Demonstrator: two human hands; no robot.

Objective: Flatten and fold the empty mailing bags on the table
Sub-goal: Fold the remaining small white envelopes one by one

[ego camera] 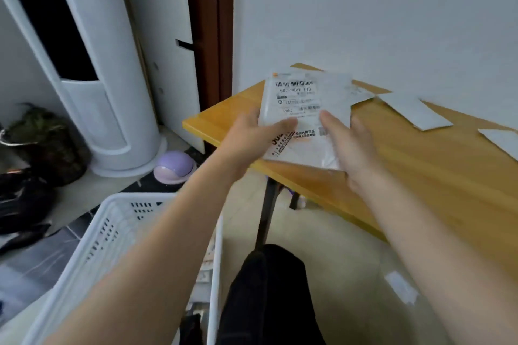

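Both hands hold one white plastic mailing bag [304,117] with a printed shipping label, above the near-left corner of the orange wooden tabletop [420,165]. Label side faces up; barcodes and black print visible, blurred.

Left hand [252,140]: grip closed on the bag's left edge, thumb lying across the top face, other fingers under the bag and hidden.

Right hand [350,145]: grip closed on the bag's right side, thumb on top near the label, other fingers behind or under it.

Cannot tell whether the bag's lower edge touches the tabletop or hangs just above it.

Farther along the tabletop, well apart from the held bag: flat pale grey mailing bag [414,110] near the wall; another pale flat bag [504,143] at the right edge of view, cut off.

Below left: white slotted plastic basket [112,232] on the floor. Beside it a tall white cylindrical appliance [112,78], and a small purple dome-shaped object [175,166] at its base.
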